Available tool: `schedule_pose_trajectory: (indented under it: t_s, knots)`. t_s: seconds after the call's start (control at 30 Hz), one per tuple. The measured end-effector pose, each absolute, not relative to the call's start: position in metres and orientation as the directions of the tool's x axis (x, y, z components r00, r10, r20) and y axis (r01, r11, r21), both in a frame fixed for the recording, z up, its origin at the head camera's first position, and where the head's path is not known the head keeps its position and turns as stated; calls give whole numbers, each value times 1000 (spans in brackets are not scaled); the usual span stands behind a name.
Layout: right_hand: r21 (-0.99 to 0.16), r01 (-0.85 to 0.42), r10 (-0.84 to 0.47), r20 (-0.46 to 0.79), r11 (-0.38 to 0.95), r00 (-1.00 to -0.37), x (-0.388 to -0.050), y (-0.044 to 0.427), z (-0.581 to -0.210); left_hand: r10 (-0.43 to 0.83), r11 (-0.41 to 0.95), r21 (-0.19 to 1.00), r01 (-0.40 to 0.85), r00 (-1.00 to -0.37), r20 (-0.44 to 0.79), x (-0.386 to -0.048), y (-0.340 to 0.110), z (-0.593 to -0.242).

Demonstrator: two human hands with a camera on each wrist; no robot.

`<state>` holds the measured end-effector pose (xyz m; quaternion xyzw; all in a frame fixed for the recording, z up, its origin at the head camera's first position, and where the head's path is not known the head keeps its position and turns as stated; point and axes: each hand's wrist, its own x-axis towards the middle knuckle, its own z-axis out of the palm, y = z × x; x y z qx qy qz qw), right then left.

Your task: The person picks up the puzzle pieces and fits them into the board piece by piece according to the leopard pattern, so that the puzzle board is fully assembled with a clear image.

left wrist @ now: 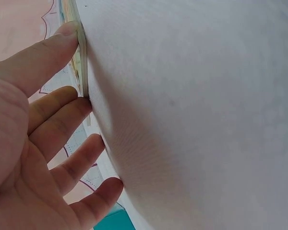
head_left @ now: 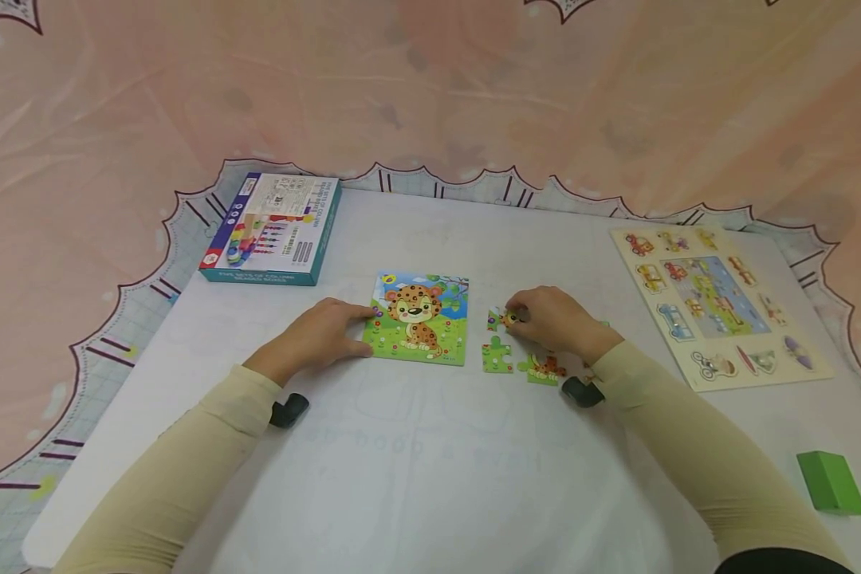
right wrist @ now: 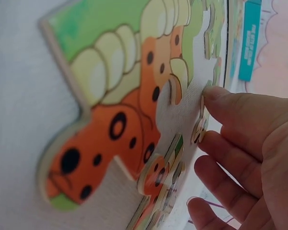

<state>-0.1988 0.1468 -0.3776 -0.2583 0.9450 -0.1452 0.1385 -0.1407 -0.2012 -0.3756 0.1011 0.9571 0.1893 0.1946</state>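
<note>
A square leopard picture (head_left: 445, 339) lies flat on the white table. At its left edge, my left hand (head_left: 319, 335) rests with thumb and fingers spread. The left wrist view shows that thumb (left wrist: 67, 36) touching the picture board's side edge. To the right of the picture, my right hand (head_left: 556, 319) pinches a small jigsaw piece (right wrist: 200, 128) between thumb and fingertips, low over the table. Around it lie a green jigsaw piece (head_left: 497, 357), a leopard-body piece (head_left: 545, 371) and other pieces partly hidden by the hand.
A boxed toy set (head_left: 273, 231) sits at the back left. On the right lies a wooden puzzle board (head_left: 710, 351) with vehicle pictures. A green block (head_left: 830, 482) stands near the front right. Behind the table hangs a patterned cloth (head_left: 430, 96).
</note>
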Motion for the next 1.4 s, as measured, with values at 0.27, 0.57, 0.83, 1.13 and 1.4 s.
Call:
schedule_pose_trajectory:
  t_s: [0.27,0.57,0.83,1.13,1.4]
  knots:
    - [-359,-447,-530,-177,819,-829,-200,145,-378,266,907,403,119,-906,-330,-141,-202,-377]
    - [-347,-461,-536,-161,817,-829,-200,142,-375,266,909,398,121,-904,-334,-141,-202,-377]
    - [-372,-453,-539,-167,810,-826,-198,132,-368,262,911,397,115,-904,-338,-140,-201,-374]
    - [-452,-396,-522,-196,799,-830,-197,115,-367,259,911,397,111,-904,-340,-140,-201,-374]
    - [-472,-459,-584,-157,753,-797,-196,99,-367,254,910,402,104,-906,-339,-139,-201,-375]
